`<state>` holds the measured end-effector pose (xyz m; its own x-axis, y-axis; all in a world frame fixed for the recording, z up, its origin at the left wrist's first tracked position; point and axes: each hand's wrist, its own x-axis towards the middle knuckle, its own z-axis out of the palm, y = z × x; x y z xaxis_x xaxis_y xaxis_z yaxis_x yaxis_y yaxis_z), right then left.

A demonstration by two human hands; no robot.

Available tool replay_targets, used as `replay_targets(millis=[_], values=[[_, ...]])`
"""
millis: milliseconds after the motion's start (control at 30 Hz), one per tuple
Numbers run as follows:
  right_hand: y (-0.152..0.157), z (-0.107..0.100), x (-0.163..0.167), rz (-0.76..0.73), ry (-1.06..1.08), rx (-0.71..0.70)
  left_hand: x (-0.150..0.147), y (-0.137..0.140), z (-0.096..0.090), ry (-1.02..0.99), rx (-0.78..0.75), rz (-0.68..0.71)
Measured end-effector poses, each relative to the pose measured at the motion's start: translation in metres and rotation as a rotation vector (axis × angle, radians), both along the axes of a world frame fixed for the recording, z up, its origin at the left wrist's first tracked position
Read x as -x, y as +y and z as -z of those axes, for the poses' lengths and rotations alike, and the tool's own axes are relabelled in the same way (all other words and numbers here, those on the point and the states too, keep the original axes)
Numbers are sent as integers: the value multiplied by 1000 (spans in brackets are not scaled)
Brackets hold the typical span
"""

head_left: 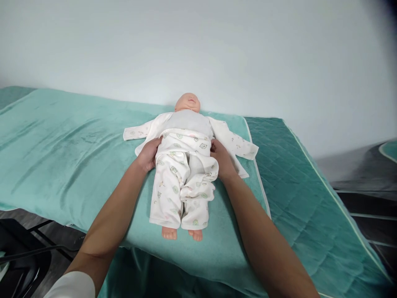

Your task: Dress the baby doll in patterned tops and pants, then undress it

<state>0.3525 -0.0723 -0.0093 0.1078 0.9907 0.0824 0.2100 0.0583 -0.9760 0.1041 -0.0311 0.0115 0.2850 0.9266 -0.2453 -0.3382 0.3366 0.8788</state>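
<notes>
A baby doll (187, 102) lies on its back with its feet toward me. It has on white printed baby pants (169, 182), whose waistband sits over a pale grey-white top on its belly. Its white long-sleeved jacket (231, 138) is spread open, the sleeves stretched to either side. My left hand (150, 154) is closed on the pants at the left side of the waist. On the opposite side my right hand (222, 158) grips them too, fingers partly tucked out of sight. The right-hand pant leg is bunched up; both feet show below the cuffs.
Under the doll is a light green sheet (77, 165) over a darker quilted green cover (304, 186). A white wall (217, 49) rises right behind the doll's head. At lower left stands a black chair (27, 252) with a cable across it.
</notes>
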Motion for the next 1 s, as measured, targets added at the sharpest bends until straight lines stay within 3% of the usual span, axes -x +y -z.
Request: replay_targets(millis=[133,300,467,633,833,1000], values=[[-1,-11,10,44,163,7,-1,0,-2,-52,-24,-9],[-6,-24,16,-26,411,35,-1,-2,-9,-46,-25,30],[-8,-23,15,-24,404,20,-3,-4,-12,-50,-50,66],[-9,-15,11,-43,355,-4,-4,-8,-10,83,-249,-36],[-7,-4,5,102,158,-49,-1,-6,-2,477,-580,-355],[-16,-14,8,315,-41,-297,0,-9,-8,640,-884,-421]])
